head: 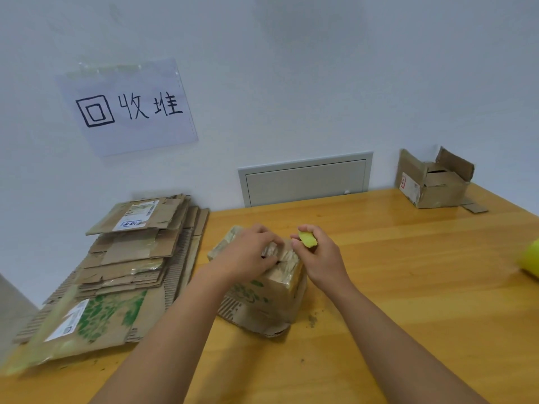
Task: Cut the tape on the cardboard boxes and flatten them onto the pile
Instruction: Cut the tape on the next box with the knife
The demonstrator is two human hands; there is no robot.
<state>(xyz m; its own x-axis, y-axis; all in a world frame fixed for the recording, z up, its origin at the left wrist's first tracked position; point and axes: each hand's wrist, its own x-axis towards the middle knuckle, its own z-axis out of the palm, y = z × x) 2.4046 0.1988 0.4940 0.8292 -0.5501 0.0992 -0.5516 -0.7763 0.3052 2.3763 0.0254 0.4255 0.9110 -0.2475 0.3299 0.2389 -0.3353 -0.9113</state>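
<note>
The wooden table [408, 272] runs along a pale wall, and on its left end lies the pile [122, 272] of flattened cardboard, well to the left of the work and nearer the left arm. A second, opened box [434, 185] stands at the far right corner, well apart from both hands. The box in hand [262, 298] stands in the middle of the table, right in front of the person, with its taped top face turned up and tilted away. The tape [287, 262] runs across that top, roughly from the near edge toward the far one, and sits between the two hands. The left hand [248, 255] rests on the top of the box with fingers curled over its left part, steadying it. The right hand [318, 258] is closed around a small yellow-green cutter [307, 239], just right of the tape; no blade is visible. The cut probably has to follow the tape's length, so the right hand is the nearer one to make it.
</note>
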